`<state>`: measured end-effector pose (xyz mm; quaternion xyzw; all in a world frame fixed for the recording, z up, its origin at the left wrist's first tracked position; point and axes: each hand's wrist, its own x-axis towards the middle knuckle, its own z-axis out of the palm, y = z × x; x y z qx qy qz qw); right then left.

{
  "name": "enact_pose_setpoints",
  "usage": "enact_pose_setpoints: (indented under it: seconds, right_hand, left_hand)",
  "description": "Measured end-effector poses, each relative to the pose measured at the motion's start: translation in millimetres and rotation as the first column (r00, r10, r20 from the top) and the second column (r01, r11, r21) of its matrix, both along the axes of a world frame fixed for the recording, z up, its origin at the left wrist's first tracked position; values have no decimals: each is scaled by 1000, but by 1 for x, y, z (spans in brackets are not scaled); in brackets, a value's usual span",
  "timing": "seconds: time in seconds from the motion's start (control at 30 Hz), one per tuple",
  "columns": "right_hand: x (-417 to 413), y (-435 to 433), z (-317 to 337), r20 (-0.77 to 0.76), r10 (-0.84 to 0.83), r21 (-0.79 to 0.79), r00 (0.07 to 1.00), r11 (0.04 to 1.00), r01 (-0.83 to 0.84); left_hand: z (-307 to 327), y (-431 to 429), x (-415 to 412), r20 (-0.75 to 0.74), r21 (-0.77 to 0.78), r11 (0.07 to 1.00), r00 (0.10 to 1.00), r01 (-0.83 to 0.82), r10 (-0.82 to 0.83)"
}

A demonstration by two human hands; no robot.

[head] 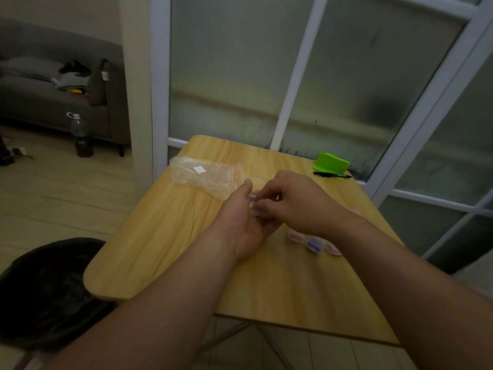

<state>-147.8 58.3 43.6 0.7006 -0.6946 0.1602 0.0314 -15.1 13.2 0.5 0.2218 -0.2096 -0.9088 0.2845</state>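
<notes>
While the left hand [240, 225] and right hand [298, 204] clamp together on the small clear plastic box [253, 208], it seems light, stiff, slippery; hold its side edges.

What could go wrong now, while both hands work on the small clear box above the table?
1. The small clear box is held only between the left hand and the fingers of the right hand; it may slip and drop onto the table.
2. The small coloured boxes lie close under the right forearm; a careless move may sweep them aside.
</notes>
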Motion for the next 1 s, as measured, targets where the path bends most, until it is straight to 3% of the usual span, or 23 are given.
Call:
enact_pose_setpoints:
  seconds: [0.2,0.47,0.6,0.9,1.0]
  right_hand:
    - [-46,-3,22,155,-182,-127,971,971,202]
    - [-93,-16,-5,-208,-273,103,939,949,299]
    - [-95,-27,-17,-278,-264,177,924,931,320]
    - [-92,-39,-29,-271,-261,187,926,930,317]
    - [-86,-37,-22,-133,-267,95,954,955,281]
  left_hand:
    - [-2,-8,-7,89,-21,997,993,-69,71]
    - [-1,-9,-9,106,-30,996,991,-83,86]
    - [-1,-7,-9,112,-36,997,991,-75,79]
    - [0,-12,-9,101,-37,997,992,-72,76]
    - [-2,-12,-8,102,-39,997,992,-68,72]
